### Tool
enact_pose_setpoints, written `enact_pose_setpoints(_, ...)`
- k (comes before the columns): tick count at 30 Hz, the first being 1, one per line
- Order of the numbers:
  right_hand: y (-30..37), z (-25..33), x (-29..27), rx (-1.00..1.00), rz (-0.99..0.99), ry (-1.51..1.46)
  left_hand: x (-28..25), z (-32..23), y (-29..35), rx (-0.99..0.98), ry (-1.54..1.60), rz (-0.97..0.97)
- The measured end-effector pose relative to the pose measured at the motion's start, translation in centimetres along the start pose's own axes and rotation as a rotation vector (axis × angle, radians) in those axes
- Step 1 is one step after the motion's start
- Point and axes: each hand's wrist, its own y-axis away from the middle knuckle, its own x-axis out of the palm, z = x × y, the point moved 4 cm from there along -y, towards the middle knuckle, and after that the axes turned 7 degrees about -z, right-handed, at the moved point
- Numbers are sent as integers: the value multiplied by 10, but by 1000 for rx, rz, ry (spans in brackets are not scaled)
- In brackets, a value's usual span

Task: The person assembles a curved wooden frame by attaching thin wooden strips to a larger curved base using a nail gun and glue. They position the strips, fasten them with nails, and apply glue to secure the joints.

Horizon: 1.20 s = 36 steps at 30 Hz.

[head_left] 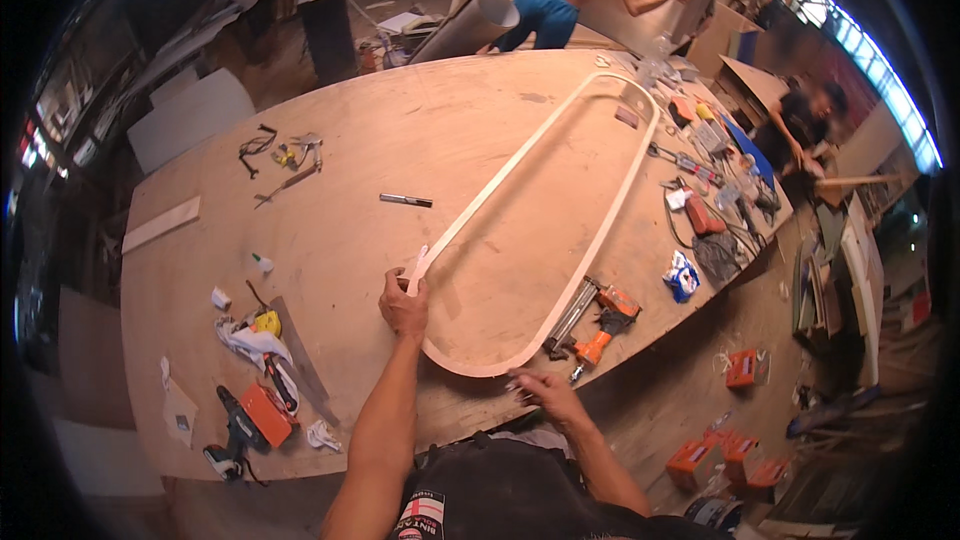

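- A black marker [405, 200] lies on the plywood tabletop [380, 130], up and away from the grip.
- An orange-handled clamp [598, 325] rests to the right of the grip, at the near tabletop edge.
- A cordless drill [240, 430] and an orange case [268, 413] sit low to the left of the grip.
- A yellow tape measure [266, 322] lies on crumpled white cloth [245, 337], left of the grip.
- Mixed hand tools [715, 180] crowd the far right edge.
- Orange boxes [742, 368] lie on the floor, right.
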Motion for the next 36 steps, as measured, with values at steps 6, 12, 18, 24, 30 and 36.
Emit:
enact_pose_setpoints(6,-15,69,-36,-153,-178,-75,2,8,1,-26,-60,46)
enact_pose_setpoints(12,-57,122,-44,-276,-207,-21,1,-3,0,-2,-81,34)
enact_pose_setpoints(18,-163,230,-81,-541,-397,244,3,-1,0,-34,-81,23)
enact_pose_setpoints(24,-401,402,-105,-817,-415,882,-4,-5,0,-117,-73,20)
enact_pose_setpoints(30,-682,494,-141,-896,-626,1243,-9,8,11,-139,-207,84)
enact_pose_setpoints(36,-827,599,-85,-894,-671,1292,-20,11,29,-92,-346,82)
